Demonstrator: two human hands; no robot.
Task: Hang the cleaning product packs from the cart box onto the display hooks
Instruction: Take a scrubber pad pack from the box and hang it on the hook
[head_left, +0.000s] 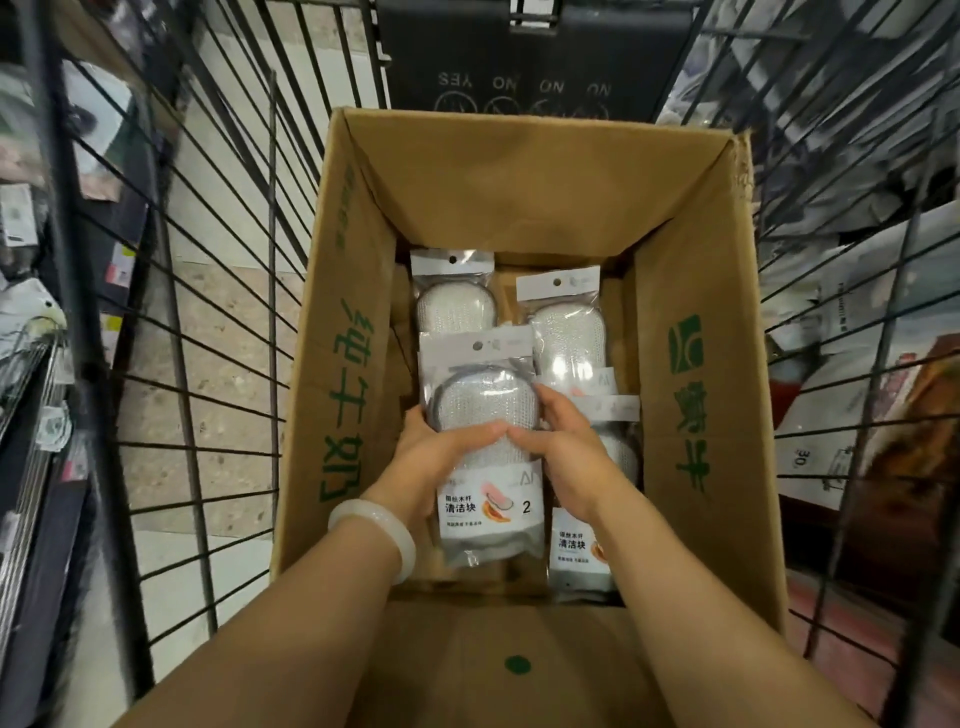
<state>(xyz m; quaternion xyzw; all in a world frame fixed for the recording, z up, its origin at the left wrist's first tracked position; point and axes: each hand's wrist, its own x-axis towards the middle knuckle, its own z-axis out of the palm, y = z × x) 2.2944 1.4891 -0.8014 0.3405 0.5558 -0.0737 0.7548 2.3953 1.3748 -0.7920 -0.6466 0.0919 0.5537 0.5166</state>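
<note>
An open cardboard box (353, 291) with green print sits inside a black wire cart. Several clear packs of grey-white cleaning pads lie on its bottom. Both hands reach down into the box and hold one pack (480, 384) between them, its hang-hole end pointing away from me. My left hand (434, 457), with a pale bangle on the wrist, grips the pack's left side, thumb across its front. My right hand (563, 447) grips the right side. Another pack (454, 296) lies at the far left, one (569, 322) at the far right, and one (582, 551) under my right wrist.
The cart's wire sides (208, 322) rise close around the box. A dark child-seat panel (524, 67) with printed symbols closes the far end. Shelves with packaged goods (31, 322) run along the left; bagged stock (857, 322) shows through the wires on the right.
</note>
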